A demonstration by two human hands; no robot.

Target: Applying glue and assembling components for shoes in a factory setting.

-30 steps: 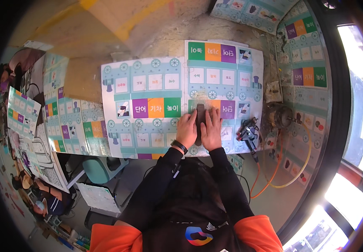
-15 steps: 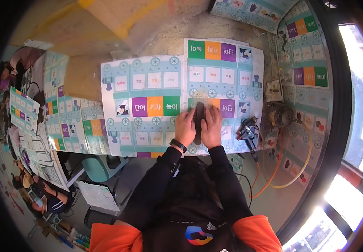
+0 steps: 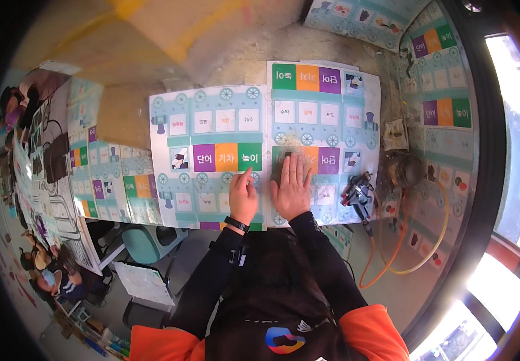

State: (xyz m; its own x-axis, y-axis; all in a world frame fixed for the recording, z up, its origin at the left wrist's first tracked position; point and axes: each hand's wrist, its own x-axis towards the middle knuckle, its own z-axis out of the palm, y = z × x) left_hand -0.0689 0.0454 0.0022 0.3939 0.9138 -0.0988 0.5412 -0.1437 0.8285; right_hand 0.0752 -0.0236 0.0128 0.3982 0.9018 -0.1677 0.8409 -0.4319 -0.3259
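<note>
Two large printed sheets lie side by side in front of me, the left sheet [image 3: 206,135] and the right sheet [image 3: 326,135], with teal train drawings and green, orange and purple blocks. My right hand [image 3: 293,188] rests flat on the right sheet, fingers stretched out and close together. Beside its fingers shows a bit of a long dark bar [image 3: 277,162]; the rest is hidden under the hand. Close to the seam, my left hand [image 3: 244,197] is over the left sheet. Its index finger points forward, the other fingers bend loosely, and nothing shows in it.
To the right lies a black air tool [image 3: 357,191] with an orange hose [image 3: 386,265]. Behind it sits a round metal fitting [image 3: 407,170]. Similar printed sheets [image 3: 440,108] cover the right side. A brown cardboard piece [image 3: 124,108] is at left, above a teal chair [image 3: 142,243].
Both hands were around the dark bar, which stood plainly between them. My left hand has moved off it to the left; my right hand has flattened and covers most of it.
</note>
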